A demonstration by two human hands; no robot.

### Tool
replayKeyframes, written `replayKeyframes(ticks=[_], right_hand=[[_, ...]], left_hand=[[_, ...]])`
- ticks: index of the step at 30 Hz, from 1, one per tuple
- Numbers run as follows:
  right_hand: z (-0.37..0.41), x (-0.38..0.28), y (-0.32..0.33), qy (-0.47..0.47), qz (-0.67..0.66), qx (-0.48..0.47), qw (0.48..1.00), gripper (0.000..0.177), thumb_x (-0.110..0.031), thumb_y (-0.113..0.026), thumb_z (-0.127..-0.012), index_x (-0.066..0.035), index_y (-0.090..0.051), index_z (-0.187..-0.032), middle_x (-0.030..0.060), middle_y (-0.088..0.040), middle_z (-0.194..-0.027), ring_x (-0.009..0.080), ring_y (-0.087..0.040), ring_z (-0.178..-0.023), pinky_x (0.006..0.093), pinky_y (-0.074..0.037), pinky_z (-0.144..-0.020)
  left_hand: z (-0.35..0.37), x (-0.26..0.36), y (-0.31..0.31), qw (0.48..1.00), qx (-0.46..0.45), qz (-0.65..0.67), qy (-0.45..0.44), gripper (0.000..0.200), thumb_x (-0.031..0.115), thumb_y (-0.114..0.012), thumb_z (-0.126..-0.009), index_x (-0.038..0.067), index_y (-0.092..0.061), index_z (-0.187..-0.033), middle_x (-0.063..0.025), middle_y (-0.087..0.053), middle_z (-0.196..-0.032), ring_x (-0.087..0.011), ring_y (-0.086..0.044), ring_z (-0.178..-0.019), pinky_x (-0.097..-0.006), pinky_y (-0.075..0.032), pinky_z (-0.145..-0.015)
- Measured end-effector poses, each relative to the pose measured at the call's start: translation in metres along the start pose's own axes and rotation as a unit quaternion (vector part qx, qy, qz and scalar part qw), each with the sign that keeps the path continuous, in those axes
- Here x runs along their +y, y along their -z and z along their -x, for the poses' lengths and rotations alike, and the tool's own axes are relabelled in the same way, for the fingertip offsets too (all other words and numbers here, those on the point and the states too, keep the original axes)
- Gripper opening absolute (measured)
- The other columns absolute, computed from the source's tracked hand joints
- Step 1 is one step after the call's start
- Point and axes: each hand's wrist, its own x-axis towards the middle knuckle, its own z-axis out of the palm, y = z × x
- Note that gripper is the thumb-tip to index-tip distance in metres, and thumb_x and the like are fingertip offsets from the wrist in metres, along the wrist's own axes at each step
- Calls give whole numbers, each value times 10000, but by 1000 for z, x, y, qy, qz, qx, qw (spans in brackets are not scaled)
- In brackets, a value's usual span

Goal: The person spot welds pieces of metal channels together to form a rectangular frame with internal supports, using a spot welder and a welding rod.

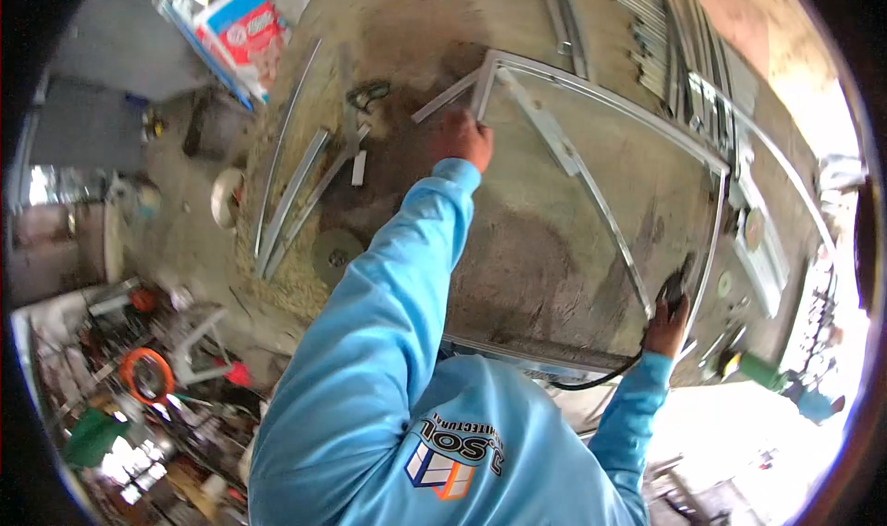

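Observation:
A metal frame (610, 90) of silvery bars lies on the stained worktable. At its upper left corner, my left hand (465, 140) is closed around the end of a short side bar; the fingers are somewhat blurred. My right hand (667, 327) is low at the frame's right side, wrapped round a dark handheld tool (679, 284). A black cable (591, 384) runs to that hand from the left; the tool's kind is not clear. Inside the frame, a loose flat metal bar (591, 193) slants from the top left corner down toward my right hand.
Metal profiles (294, 198) and a grinding disc (337, 253) lie on the table's left. More strips (684, 55) are stacked at the upper right, near another disc (755, 229) and a green bottle-like object (759, 369). An orange ring (148, 375) sits among floor clutter at lower left.

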Motion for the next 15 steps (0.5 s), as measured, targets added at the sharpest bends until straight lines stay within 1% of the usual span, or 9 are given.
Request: replayKeyframes(ticks=[1,2,3,4,6,7,9,12,15], right_hand=[[13,3,15,-13,-20,-12,1000,558,-280,-610,-961,29,-434,-1392,182,-581,-1299,293,-573,-1084,411,-461,-946],[12,60,21,66,-2,14,998,570,-290,-611,-966,38,-425,-1393,166,-590,-1266,274,-566,-1049,394,-469,-926],[23,57,37,27,-26,-4,999,573,-277,-620,-960,36,-418,-1395,173,-591,-1241,287,-562,-1026,397,-480,-909],[35,53,52,-16,-51,-22,998,578,-263,-630,-953,34,-411,-1398,179,-592,-1216,300,-557,-1004,400,-491,-893],[55,94,67,-7,-6,38,999,568,-230,-624,-950,3,-387,-1412,183,-590,-1176,247,-575,-858,365,-524,-726],[66,76,71,-22,-36,53,998,586,-221,-625,-946,-34,-357,-1433,166,-602,-1065,214,-564,-742,342,-505,-621],[110,-6,84,-114,-59,57,990,590,-214,-641,-942,-62,-343,-1429,109,-606,-960,163,-553,-682,311,-482,-565],[125,-49,107,-237,-51,72,967,520,-243,-599,-976,-112,-347,-1411,33,-520,-744,115,-462,-464,283,-406,-362],[116,-27,149,-146,-58,73,985,545,-310,-566,-997,-124,-327,-1451,26,-485,-667,115,-452,-437,283,-424,-365]], left_hand=[[3,-2,0,1000,4,17,24,356,310,-560,-886,7,-607,-1066,-228,-619,-1155,-426,-623,-1013,-512,-522,-867],[7,-1,4,1000,17,14,-5,361,311,-566,-894,11,-601,-1091,-219,-620,-1164,-413,-620,-1030,-500,-519,-883],[7,0,7,999,33,9,-37,367,312,-573,-902,16,-596,-1116,-210,-621,-1173,-400,-618,-1047,-489,-515,-899],[6,-2,3,999,39,23,-20,367,312,-573,-902,16,-596,-1116,-210,-621,-1173,-400,-618,-1047,-489,-515,-899],[6,-5,-6,998,50,7,-49,384,345,-540,-943,25,-565,-1152,-240,-555,-1266,-460,-576,-1121,-541,-525,-869],[2,-3,7,995,-65,80,2,419,334,-564,-938,23,-551,-1219,-240,-545,-1279,-440,-555,-1168,-526,-502,-932],[2,-7,9,993,-62,104,4,420,324,-574,-933,25,-546,-1227,-232,-540,-1281,-429,-550,-1179,-523,-489,-952],[5,-6,17,994,-35,105,4,386,310,-594,-927,38,-547,-1196,-197,-532,-1264,-399,-549,-1179,-525,-470,-969],[6,-9,18,984,-47,170,18,360,311,-610,-919,46,-558,-1157,-176,-537,-1234,-391,-552,-1154,-522,-472,-950]])
